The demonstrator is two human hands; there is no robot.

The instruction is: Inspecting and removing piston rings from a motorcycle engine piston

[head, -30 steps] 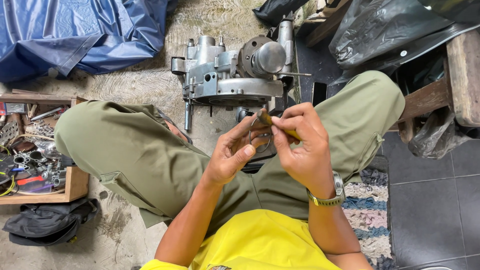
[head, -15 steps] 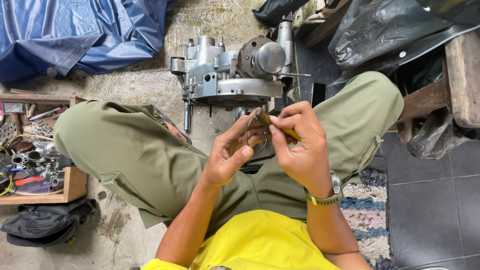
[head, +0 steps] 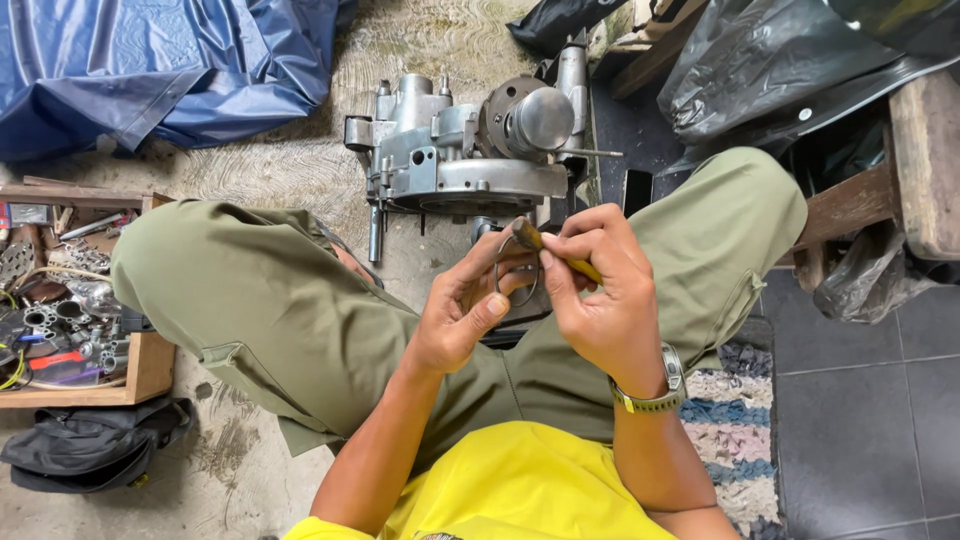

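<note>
The left hand (head: pixel 462 318) is pinching a thin metal ring (head: pixel 516 280); the right hand (head: pixel 598 292) is gripping a yellow-handled tool (head: pixel 553 250). An engine casing (head: pixel 470 155) is lying on the concrete floor (head: pixel 250 460) near a blue tarp (head: pixel 150 60).

Even, soft daylight; sharp focus, faint shadows, no glare.

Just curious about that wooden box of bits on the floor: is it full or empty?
Full: the wooden box is crowded with metal parts and tools.
</note>
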